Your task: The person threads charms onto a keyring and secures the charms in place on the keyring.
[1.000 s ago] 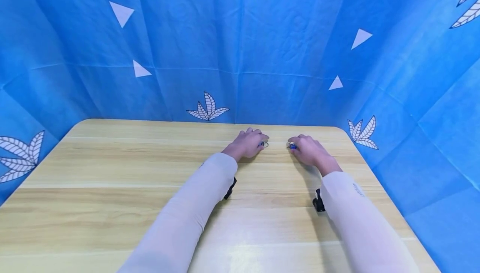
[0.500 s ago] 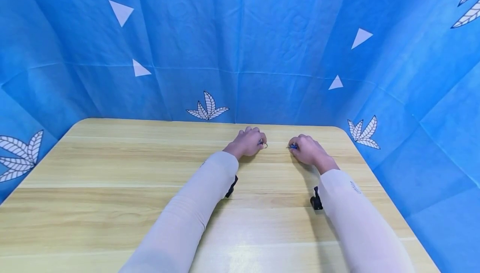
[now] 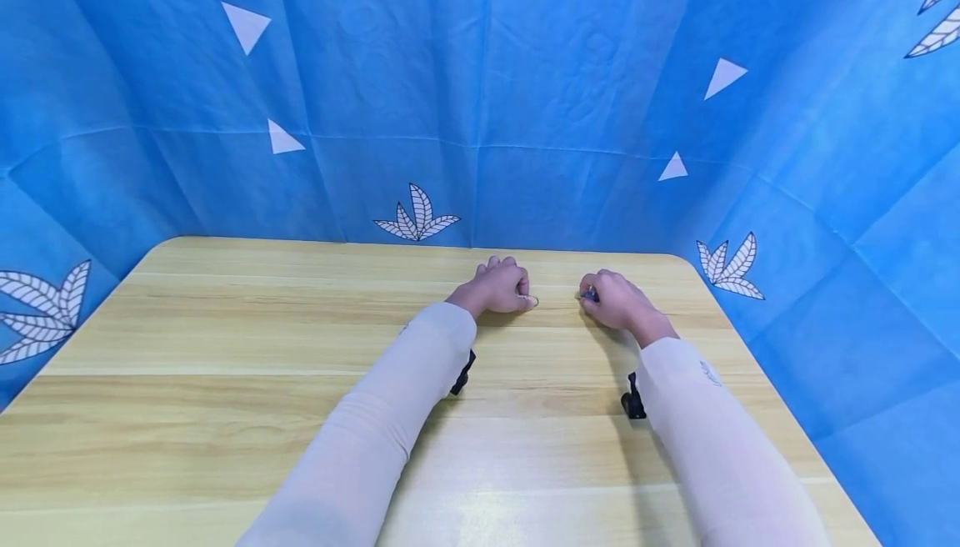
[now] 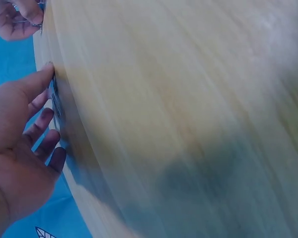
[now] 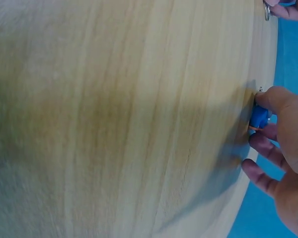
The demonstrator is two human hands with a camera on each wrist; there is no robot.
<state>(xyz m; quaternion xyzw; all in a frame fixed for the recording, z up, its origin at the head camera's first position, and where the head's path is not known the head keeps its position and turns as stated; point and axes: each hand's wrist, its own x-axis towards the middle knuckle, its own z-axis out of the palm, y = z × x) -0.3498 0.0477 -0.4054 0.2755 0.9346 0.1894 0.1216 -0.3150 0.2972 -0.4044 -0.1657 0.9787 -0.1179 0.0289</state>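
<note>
In the head view my left hand [image 3: 504,287] is at the far side of the table, thumb and index finger pinching a small keychain. Its metal ring [image 3: 533,301] sticks out to the right of the thumb. The left wrist view shows a dark, flat part of this keychain [image 4: 55,101] beside the thumb, partly hidden by the fingers. My right hand [image 3: 613,300] lies a short way to the right and pinches a second keychain [image 3: 591,293]. Its rounded blue body [image 5: 259,117] shows between thumb and fingers in the right wrist view, close over the tabletop.
The wooden table [image 3: 225,414] has rounded far corners and ends just beyond both hands. A blue curtain [image 3: 375,72] with leaf and triangle prints hangs behind it and along the right side. Black wrist cameras [image 3: 633,401] hang under the sleeves.
The index fingers have bent down from over the keychains into a pinch. The left keychain's ring has shifted slightly toward me; the right keychain has turned a little. Both arms stay nearly in place.
</note>
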